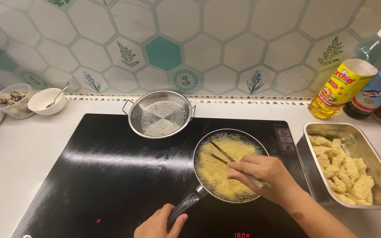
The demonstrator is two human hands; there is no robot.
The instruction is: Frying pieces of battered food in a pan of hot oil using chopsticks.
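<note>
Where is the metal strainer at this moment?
In the head view, the metal strainer sits on the far edge of the black cooktop, near the tiled wall, up and to the left of the frying pan.

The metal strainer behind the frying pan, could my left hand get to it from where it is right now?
Probably yes. The left hand grips the pan handle, so it would need to let go; bare cooktop lies between it and the strainer, nothing blocking.

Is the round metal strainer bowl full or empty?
Nearly empty: the round metal strainer bowl shows bare mesh with only a few small crumbs inside.
</note>
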